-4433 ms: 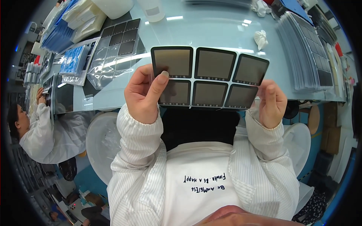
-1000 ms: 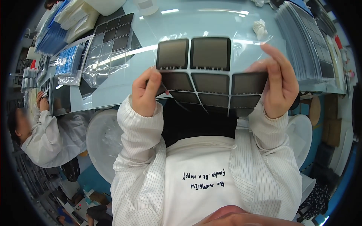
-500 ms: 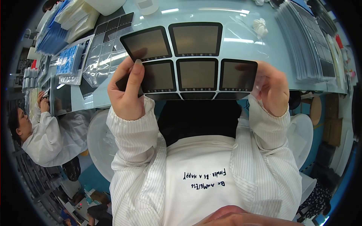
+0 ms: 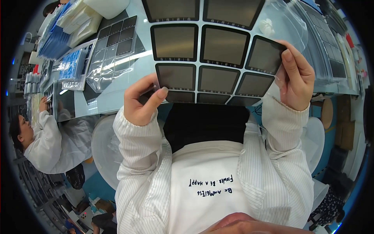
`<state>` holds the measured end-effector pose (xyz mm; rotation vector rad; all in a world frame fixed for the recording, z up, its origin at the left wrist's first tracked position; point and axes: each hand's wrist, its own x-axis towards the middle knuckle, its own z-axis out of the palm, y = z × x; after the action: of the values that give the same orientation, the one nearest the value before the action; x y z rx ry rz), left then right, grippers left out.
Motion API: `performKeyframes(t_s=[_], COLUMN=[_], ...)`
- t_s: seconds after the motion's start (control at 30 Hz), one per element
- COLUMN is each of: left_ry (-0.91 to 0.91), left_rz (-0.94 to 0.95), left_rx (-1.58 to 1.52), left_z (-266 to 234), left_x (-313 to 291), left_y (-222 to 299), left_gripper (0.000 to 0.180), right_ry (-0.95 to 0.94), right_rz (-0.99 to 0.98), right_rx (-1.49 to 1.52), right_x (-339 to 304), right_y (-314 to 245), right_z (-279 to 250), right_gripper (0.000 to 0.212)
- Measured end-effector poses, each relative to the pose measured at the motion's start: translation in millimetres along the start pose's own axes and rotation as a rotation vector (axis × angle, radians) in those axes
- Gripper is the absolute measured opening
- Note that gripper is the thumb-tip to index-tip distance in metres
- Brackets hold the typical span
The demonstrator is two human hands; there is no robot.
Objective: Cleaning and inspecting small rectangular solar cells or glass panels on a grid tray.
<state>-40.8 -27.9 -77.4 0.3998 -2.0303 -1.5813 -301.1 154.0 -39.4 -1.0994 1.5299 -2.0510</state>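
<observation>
Both my hands hold up a sheet of dark rectangular panels (image 4: pixel 177 43), which have black borders and sit in rows on clear film. The sheet is tilted above the table's near edge, and its top runs out of the picture. My left hand (image 4: pixel 142 103) pinches the lower left edge, thumb on the front face and fingers behind. At the right edge, higher up, my right hand (image 4: pixel 297 80) is closed on the sheet, thumb near the corner of a panel. The fingertips behind the sheet are hidden.
A clear pocketed tray (image 4: pixel 103 74) with some dark panels lies left on the glass table (image 4: pixel 91 105). Beside it are a blue packet (image 4: pixel 72 64) and stacked sheets (image 4: pixel 58 39). More stacked sheets (image 4: pixel 325 43) and a white crumpled wad (image 4: pixel 267 27) lie right. A co-worker (image 4: pixel 43 140) sits at left.
The sheet has been raised and tilted, so more of its rows show. My right hand has moved up and right; my left hand has shifted right and down to a lower panel.
</observation>
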Motion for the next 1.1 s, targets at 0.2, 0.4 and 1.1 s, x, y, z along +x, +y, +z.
performKeyframes(t_s=[0.2,0.4,1.1], left_ry=[0.080,0.051,0.041], left_rz=[-0.072,-0.036,0.001], left_rx=[-0.134,-0.166,-0.195], left_z=[6,2,6], left_x=[-13,-19,-21], left_y=[10,15,22], left_gripper=[0.059,0.066,0.066], right_ry=[-0.116,-0.060,-0.099], right_rz=[-0.023,-0.004,-0.049], right_rx=[-0.180,-0.117,-0.099], right_x=[-2,-8,-14], right_y=[-12,-19,-16], right_z=[-1,4,-9], right_gripper=[0.020,0.018,0.024])
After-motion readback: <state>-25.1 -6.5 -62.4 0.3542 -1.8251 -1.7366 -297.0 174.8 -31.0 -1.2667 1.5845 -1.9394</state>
